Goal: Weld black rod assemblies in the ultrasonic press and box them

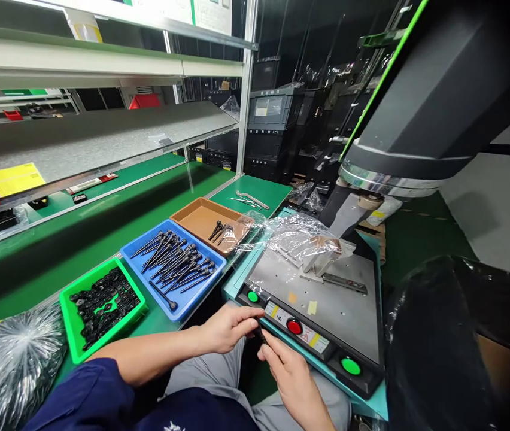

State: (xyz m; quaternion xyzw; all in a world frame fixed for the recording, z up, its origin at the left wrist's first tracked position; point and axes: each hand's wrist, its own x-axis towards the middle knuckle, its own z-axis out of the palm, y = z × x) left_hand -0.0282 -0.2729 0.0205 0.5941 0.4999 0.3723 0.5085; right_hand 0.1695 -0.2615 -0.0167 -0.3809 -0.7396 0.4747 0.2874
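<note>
From my end I'm seeing the blue tray (185, 299), smooth plastic, carrying a heap of slim black rods (169, 257) with knobbed heads. The green tray (69, 326) is holding small, chunky black pieces (118, 288), and the brown tray (192, 215) is carrying a few more rods under crinkled clear film (300, 232). That film is also draping across the press's flat, dull grey plate (264, 269), where a round red button (294, 326) is sitting on the front panel. A glossy, wrinkled bag (21, 365) is bulging at the left. The dark part (260, 335) is looking short and narrow, mostly hidden by fingers, so I'm not making out its full shape. It's sitting just before the press's front edge, above the lap; my left hand (232, 326) is pinching its upper end, my right hand (288, 371) gripping it lower down.
</note>
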